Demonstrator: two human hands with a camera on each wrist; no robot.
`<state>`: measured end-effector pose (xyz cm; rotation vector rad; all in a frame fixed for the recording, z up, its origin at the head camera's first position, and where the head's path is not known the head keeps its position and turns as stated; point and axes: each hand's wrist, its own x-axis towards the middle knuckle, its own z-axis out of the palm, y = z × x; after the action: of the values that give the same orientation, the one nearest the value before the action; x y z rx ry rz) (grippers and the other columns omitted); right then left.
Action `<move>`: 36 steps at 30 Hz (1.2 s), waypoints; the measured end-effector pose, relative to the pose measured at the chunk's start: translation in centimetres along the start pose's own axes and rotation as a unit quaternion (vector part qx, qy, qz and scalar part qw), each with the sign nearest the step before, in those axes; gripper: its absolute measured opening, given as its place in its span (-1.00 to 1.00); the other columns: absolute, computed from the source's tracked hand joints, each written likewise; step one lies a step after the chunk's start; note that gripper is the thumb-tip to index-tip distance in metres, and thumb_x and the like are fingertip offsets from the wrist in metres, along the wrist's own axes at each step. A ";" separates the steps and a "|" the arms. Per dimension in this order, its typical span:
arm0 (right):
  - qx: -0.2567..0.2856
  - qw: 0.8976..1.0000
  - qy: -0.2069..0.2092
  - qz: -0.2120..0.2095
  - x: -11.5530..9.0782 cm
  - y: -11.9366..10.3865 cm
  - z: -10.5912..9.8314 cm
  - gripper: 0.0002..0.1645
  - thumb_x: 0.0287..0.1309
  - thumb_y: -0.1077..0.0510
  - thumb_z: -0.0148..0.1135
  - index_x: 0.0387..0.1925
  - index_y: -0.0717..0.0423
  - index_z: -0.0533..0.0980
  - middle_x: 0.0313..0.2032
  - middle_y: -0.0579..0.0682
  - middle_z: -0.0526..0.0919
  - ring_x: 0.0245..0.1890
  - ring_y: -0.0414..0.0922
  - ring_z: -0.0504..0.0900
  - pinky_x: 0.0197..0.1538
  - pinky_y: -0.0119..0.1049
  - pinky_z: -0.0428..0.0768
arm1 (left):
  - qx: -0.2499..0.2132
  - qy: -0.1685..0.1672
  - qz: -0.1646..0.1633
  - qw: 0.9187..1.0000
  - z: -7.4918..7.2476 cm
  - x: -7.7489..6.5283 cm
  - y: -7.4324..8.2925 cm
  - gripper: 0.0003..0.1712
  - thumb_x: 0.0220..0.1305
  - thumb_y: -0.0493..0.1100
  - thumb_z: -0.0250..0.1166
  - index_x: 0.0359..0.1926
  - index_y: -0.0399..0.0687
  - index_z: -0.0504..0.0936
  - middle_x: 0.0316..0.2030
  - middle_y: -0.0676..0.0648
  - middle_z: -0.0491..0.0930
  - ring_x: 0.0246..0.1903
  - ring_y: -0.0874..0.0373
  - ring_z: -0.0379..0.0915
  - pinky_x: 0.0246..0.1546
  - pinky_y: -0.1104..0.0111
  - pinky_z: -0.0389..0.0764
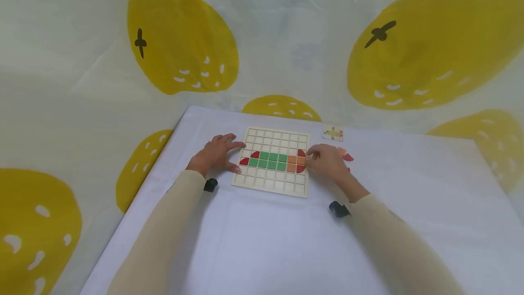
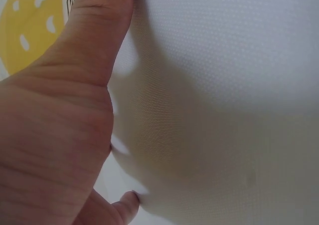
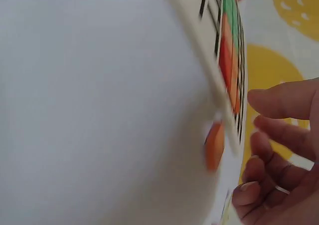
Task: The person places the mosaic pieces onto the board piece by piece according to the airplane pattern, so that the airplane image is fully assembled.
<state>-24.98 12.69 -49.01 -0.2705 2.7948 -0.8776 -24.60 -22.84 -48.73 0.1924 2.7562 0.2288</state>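
Observation:
A cream grid board (image 1: 270, 185) lies on the white table. Green squares (image 1: 268, 161) form its middle row pair, orange squares (image 1: 291, 163) adjoin them on the right, and red rounded pieces (image 1: 244, 161) sit at both ends. My left hand (image 1: 214, 154) spreads its fingers along the board's left edge, the thumb at the lower left. Beside the right edge is my right hand (image 1: 327, 160), close to the red end pieces. The right wrist view shows its thumb (image 3: 279, 100) and forefinger slightly apart, other fingers loosely bent, with nothing visible between them.
Loose orange (image 1: 341, 150) and red (image 1: 348, 157) pieces lie behind my right hand. A small pattern card (image 1: 333, 133) lies at the back right. Dark wrist-camera parts (image 1: 339, 209) hang below my sleeves. A fruit-printed sheet (image 1: 286, 35) rises behind the table.

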 end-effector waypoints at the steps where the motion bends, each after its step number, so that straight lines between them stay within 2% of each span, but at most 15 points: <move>1: -0.013 1.000 0.002 0.006 -0.3 0.7 -0.4 -0.62 0.28 0.04 0.36 0.04 0.15 0.68 -0.18 0.11 0.68 -0.14 0.03 0.54 -0.15 -0.23 0.56 | 0.000 0.000 -0.001 1.000 0.0 -0.1 -0.1 0.10 0.01 0.36 0.56 0.55 0.59 0.25 0.68 -0.03 -0.03 0.64 -0.26 -0.17 0.59 -0.30 0.04; 6: -0.049 0.998 -0.005 0.026 -1.3 2.7 -0.9 -0.53 0.25 -0.01 0.41 0.05 0.24 0.66 -0.25 0.15 0.65 -0.19 0.05 0.53 -0.16 -0.18 0.51 | -0.003 0.011 0.003 1.000 0.0 -0.5 -0.5 0.09 0.00 0.34 0.57 0.55 0.56 0.27 0.67 -0.04 -0.02 0.63 -0.28 -0.15 0.58 -0.32 0.02; 9: -0.046 0.998 -0.011 0.045 -1.7 2.6 -0.5 -0.50 0.23 -0.01 0.43 0.07 0.24 0.64 -0.19 0.15 0.66 -0.17 0.05 0.56 -0.13 -0.16 0.59 | -0.008 0.012 0.009 1.000 0.1 -0.6 -0.6 0.09 0.01 0.34 0.57 0.55 0.55 0.27 0.68 -0.05 -0.02 0.63 -0.30 -0.15 0.57 -0.34 0.02; 13: -0.044 0.998 0.000 0.039 -2.0 2.3 -0.1 -0.59 0.25 0.07 0.39 0.02 0.28 0.66 -0.17 0.17 0.74 -0.18 0.07 0.61 -0.09 -0.09 0.66 | -0.008 0.000 0.007 1.000 0.3 -0.5 -0.6 0.09 0.01 0.36 0.56 0.56 0.59 0.25 0.68 -0.04 -0.04 0.63 -0.28 -0.17 0.58 -0.33 0.02; 16: -0.047 0.998 0.008 0.033 -2.1 2.1 0.0 -0.62 0.26 0.12 0.35 -0.02 0.33 0.68 -0.17 0.21 0.75 -0.18 0.08 0.62 -0.07 -0.06 0.67 | -0.008 0.001 0.005 1.000 0.4 -0.4 -0.5 0.09 0.01 0.37 0.55 0.55 0.60 0.24 0.68 -0.02 -0.05 0.64 -0.26 -0.18 0.59 -0.31 0.01; 24: -0.060 0.997 0.006 0.057 -2.4 2.5 -0.4 -0.62 0.26 0.08 0.37 -0.04 0.31 0.64 -0.21 0.19 0.74 -0.19 0.07 0.61 -0.10 -0.11 0.66 | -0.002 0.013 0.019 1.000 0.4 -0.3 -0.3 0.09 0.02 0.37 0.54 0.56 0.59 0.24 0.68 -0.03 -0.05 0.64 -0.26 -0.17 0.58 -0.32 0.00; 30: -0.050 0.998 0.006 0.035 -2.3 2.6 -0.5 -0.66 0.25 0.13 0.37 -0.05 0.30 0.67 -0.15 0.20 0.76 -0.15 0.07 0.61 -0.04 -0.08 0.69 | -0.001 0.011 0.022 1.000 0.3 0.0 -0.2 0.09 0.02 0.37 0.55 0.55 0.58 0.25 0.68 -0.04 -0.04 0.63 -0.27 -0.16 0.58 -0.33 0.01; 33: -0.048 0.999 0.004 0.020 -2.1 2.7 -0.5 -0.63 0.25 0.13 0.37 -0.01 0.30 0.67 -0.15 0.19 0.75 -0.17 0.05 0.60 -0.07 -0.12 0.67 | 0.002 0.007 0.016 1.000 0.3 0.2 -0.4 0.10 0.00 0.38 0.55 0.55 0.59 0.25 0.68 -0.03 -0.04 0.63 -0.27 -0.16 0.59 -0.32 0.01; 36: -0.034 0.999 -0.007 0.023 -1.8 2.8 -0.4 -0.61 0.27 0.11 0.38 0.04 0.27 0.66 -0.13 0.18 0.74 -0.15 0.04 0.59 -0.10 -0.17 0.66 | 0.000 0.005 0.012 1.000 0.3 0.3 -0.5 0.11 -0.02 0.38 0.56 0.55 0.60 0.25 0.68 -0.03 -0.03 0.63 -0.27 -0.16 0.59 -0.32 0.01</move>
<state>-23.64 15.64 -50.04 -0.2201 2.8093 -0.7675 -24.79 -23.23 -49.18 0.2257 2.7647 0.2382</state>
